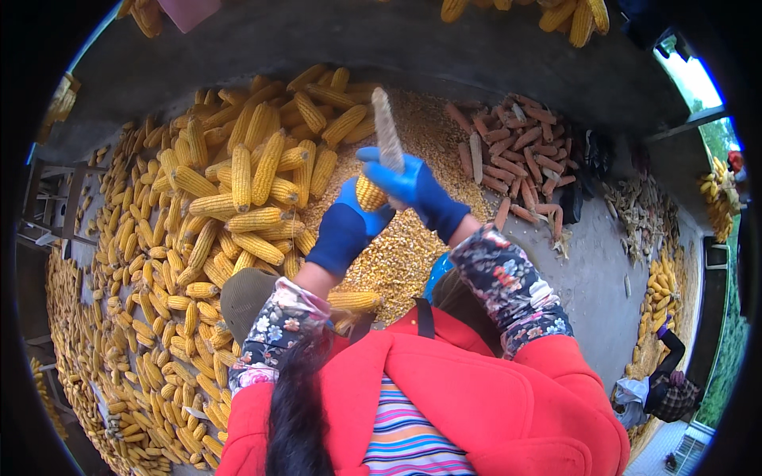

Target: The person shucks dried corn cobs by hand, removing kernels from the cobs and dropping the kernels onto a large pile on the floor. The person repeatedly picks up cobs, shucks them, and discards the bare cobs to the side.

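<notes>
My left hand (342,229), in a blue coated work glove, is closed around a yellow corn ear (369,194). Above and against that ear, my right hand (425,190), gloved the same way, grips a pale, bare corncob (387,128) whose blurred tip points up and away from me. The fingers hide part of both. Loose corn kernels (396,256) cover the floor beneath my hands. To the left rises a heap of unshelled corn ears (256,172). Another corn ear (354,300) lies close to my lap.
Several bare reddish cobs (530,154) are piled at the right, beside dark shoes (571,202). Dry husks (646,220) lie further right. A concrete wall (357,41) runs along the far side. Another person (673,392) is at the lower right. A wooden frame (74,196) stands left.
</notes>
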Demonstrator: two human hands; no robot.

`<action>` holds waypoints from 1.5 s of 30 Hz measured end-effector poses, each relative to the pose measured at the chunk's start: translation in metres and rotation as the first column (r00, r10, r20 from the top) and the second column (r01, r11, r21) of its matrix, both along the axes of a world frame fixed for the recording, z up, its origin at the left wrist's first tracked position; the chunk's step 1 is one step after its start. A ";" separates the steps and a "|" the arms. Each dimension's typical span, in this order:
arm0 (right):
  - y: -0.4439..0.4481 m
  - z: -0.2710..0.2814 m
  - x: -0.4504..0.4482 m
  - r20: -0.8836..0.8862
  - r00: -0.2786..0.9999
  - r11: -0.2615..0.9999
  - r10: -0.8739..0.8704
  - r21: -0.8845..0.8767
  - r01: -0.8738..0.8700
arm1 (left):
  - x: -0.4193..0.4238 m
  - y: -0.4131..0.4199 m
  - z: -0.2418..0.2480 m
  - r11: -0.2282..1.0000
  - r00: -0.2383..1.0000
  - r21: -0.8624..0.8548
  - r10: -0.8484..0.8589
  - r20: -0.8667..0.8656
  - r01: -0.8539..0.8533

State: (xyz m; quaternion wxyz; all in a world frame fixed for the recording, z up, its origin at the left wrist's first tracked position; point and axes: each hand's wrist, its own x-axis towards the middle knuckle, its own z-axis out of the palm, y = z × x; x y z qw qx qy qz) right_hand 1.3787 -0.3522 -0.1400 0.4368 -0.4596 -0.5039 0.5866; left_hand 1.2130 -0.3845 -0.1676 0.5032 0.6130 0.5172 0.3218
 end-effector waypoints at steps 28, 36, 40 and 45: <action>0.008 0.013 0.007 -0.152 0.988 0.998 -0.040 -0.048 0.033 | 0.003 -0.007 0.008 0.916 0.851 0.401 0.203 -0.484 0.010; 0.011 -0.015 -0.012 0.178 0.923 0.917 -0.342 0.278 0.286 | -0.010 0.012 -0.006 0.983 0.956 -0.041 -0.165 0.244 0.180; 0.017 0.013 0.014 -0.029 0.979 0.980 -0.200 0.005 0.200 | -0.008 0.002 0.025 0.973 0.856 -0.140 -0.087 0.510 0.182; 0.007 0.014 -0.008 -0.078 0.997 0.998 0.014 0.064 -0.009 | -0.008 0.012 0.009 0.998 0.994 0.056 -0.028 0.105 0.023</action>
